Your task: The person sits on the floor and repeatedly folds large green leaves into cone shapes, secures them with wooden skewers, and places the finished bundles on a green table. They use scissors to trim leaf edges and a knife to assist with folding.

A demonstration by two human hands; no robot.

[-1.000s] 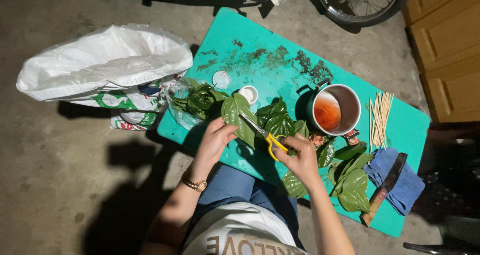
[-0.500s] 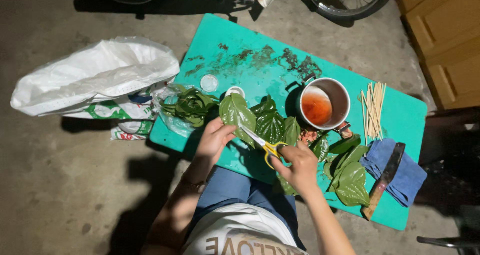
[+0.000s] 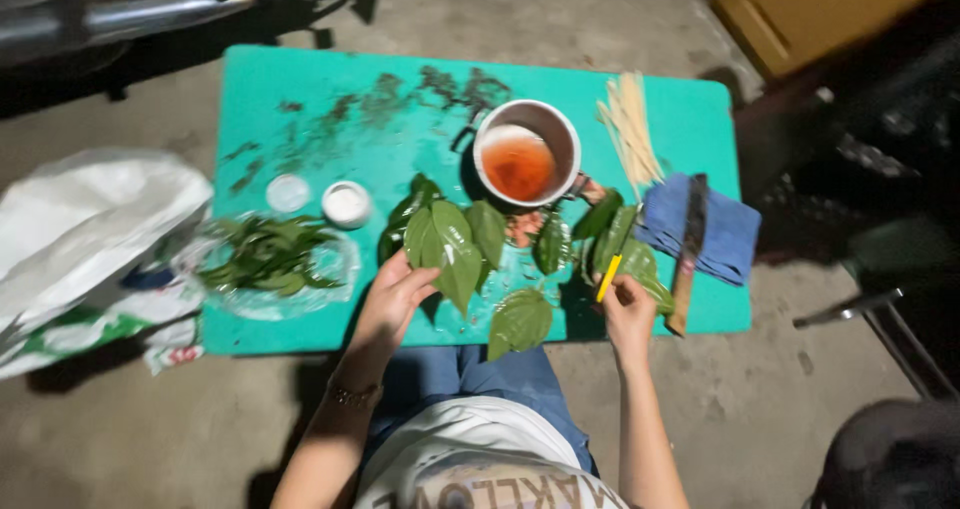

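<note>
My left hand (image 3: 395,294) pinches the near edge of a large green leaf (image 3: 447,252) lying on the teal table (image 3: 300,99). Beside the table's front right edge, my right hand (image 3: 628,311) is closed around yellow-handled scissors (image 3: 608,277), next to a cluster of leaves (image 3: 622,244). Another loose leaf (image 3: 521,321) lies at the front edge between my hands. Behind the leaves stands a metal pot (image 3: 526,155) with orange-red liquid.
A bunch of pale sticks (image 3: 630,124) and a knife (image 3: 690,244) on a blue cloth (image 3: 730,229) sit at the right. Two small white round containers (image 3: 346,203) and a clear bag of leaves (image 3: 270,259) are at the left. A white sack (image 3: 85,229) lies on the floor.
My right hand has carried the scissors away from the leaf to the right. The left hand stays on the large leaf. The camera has moved closer.
</note>
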